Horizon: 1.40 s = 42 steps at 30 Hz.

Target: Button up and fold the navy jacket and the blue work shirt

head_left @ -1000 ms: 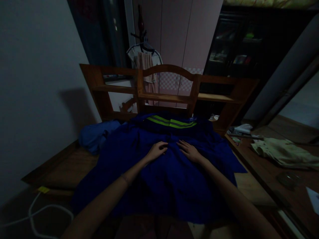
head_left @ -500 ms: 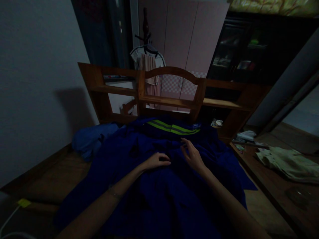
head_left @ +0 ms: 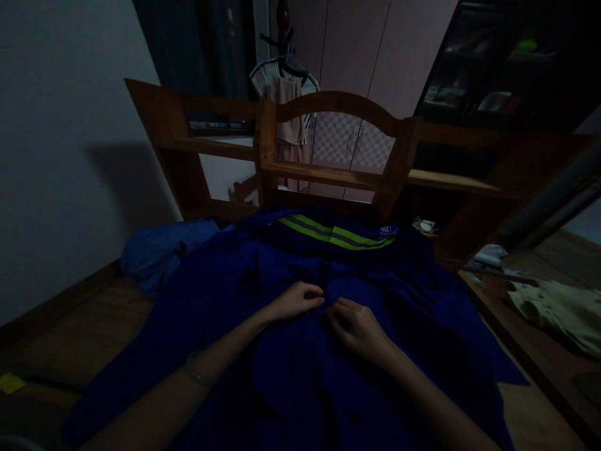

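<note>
A dark blue work jacket [head_left: 300, 376] lies spread over the wooden surface in front of me, with a yellow-green and grey reflective band [head_left: 331, 233] across its far part. My left hand [head_left: 295, 301] is closed at the jacket's middle, thumb and fingers pinched on the cloth. Just right of it, my right hand [head_left: 360, 327] is also closed, its curled fingers at the same strip of fabric. The two sets of fingertips nearly meet. Dim light hides the exact bit of cloth between them.
A wooden headboard [head_left: 323, 175] with shelves stands behind the jacket. Lighter blue cloth [head_left: 162, 250] is bunched at the left by the wall. Pale folded cloth [head_left: 558, 307] lies on a lower surface at the right. Clothes [head_left: 288, 103] hang on a stand beyond.
My right hand has come down toward my left hand, and its spread fingers have closed at the cloth. The left hand stays at the jacket's middle. The view has tilted down somewhat.
</note>
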### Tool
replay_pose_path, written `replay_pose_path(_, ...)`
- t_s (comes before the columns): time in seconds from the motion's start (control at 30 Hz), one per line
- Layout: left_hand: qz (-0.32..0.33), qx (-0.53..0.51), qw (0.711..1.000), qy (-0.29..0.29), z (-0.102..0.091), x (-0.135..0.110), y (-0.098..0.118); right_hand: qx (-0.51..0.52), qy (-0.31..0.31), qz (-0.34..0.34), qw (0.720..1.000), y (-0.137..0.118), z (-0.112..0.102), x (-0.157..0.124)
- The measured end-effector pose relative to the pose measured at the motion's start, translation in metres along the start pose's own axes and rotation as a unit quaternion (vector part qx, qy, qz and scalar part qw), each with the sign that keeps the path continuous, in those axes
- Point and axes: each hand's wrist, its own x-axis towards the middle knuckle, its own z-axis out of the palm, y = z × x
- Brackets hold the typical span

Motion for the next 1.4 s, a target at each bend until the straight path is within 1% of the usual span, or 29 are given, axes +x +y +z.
replay_pose_path(0.07, -0.015, -0.032, 0.999, -0.012, -0.001, 0.0, 0.0, 0.017, 0.011, 0.02, 1.0, -0.004, 0.001, -0.001)
replay_pose_path(0.23, -0.032, -0.075, 0.997, -0.018, -0.002, -0.001, 0.004, 0.073, 0.046, 0.059, 0.995, -0.004, 0.005, -0.001)
replay_pose_path(0.37, -0.044, -0.12, 0.992, -0.018, 0.001, -0.003, 0.005, 0.11, 0.045, 0.067, 0.991, -0.005, 0.005, 0.0)
replay_pose_path(0.5, -0.032, -0.162, 0.986, -0.022, 0.005, -0.006, 0.009, 0.13, 0.029, 0.069, 0.989, -0.005, 0.005, 0.001)
replay_pose_path(0.53, -0.027, -0.158, 0.987, -0.019, 0.004, -0.008, 0.01, 0.133, 0.028, 0.078, 0.988, -0.003, 0.005, 0.001)
replay_pose_path(0.6, -0.016, -0.111, 0.994, 0.0, -0.001, -0.011, 0.013, 0.135, 0.021, 0.101, 0.985, 0.002, 0.006, 0.002)
replay_pose_path(0.7, 0.003, 0.017, 0.999, 0.033, -0.013, -0.016, 0.015, 0.122, -0.003, 0.107, 0.987, 0.008, 0.005, 0.002)
replay_pose_path(0.73, 0.014, 0.056, 0.998, 0.031, -0.016, -0.017, 0.014, 0.111, -0.008, 0.098, 0.989, 0.009, 0.005, 0.002)
replay_pose_path(0.8, 0.037, 0.106, 0.994, 0.004, -0.02, -0.019, 0.012, 0.088, -0.01, 0.079, 0.993, 0.009, 0.004, 0.002)
replay_pose_path(0.9, 0.048, 0.128, 0.99, -0.026, -0.018, -0.019, 0.009, 0.071, -0.013, 0.064, 0.995, 0.006, 0.004, 0.001)
replay_pose_path(1.03, 0.038, 0.127, 0.991, -0.019, -0.01, -0.017, 0.007, 0.045, -0.028, 0.063, 0.997, 0.001, 0.007, -0.002)
replay_pose_path(1.2, 0.023, 0.132, 0.991, -0.009, -0.004, -0.015, 0.003, 0.028, -0.027, 0.088, 0.995, 0.001, 0.011, -0.002)
replay_pose_path(1.27, 0.023, 0.131, 0.991, -0.004, -0.003, -0.014, 0.002, 0.063, -0.024, 0.109, 0.992, 0.004, 0.01, -0.001)
replay_pose_path(1.3, 0.024, 0.13, 0.991, -0.002, -0.002, -0.015, 0.002, 0.103, -0.021, 0.129, 0.986, 0.005, 0.01, 0.0)
replay_pose_path(1.33, 0.026, 0.128, 0.991, -0.003, -0.001, -0.015, 0.003, 0.157, -0.021, 0.153, 0.975, 0.006, 0.009, 0.0)
replay_pose_path(1.37, 0.029, 0.124, 0.992, -0.006, -0.001, -0.016, 0.004, 0.222, -0.022, 0.178, 0.958, 0.007, 0.007, 0.001)
replay_pose_path(1.4, 0.034, 0.117, 0.992, -0.014, -0.001, -0.016, 0.006, 0.292, -0.024, 0.201, 0.935, 0.007, 0.006, 0.002)
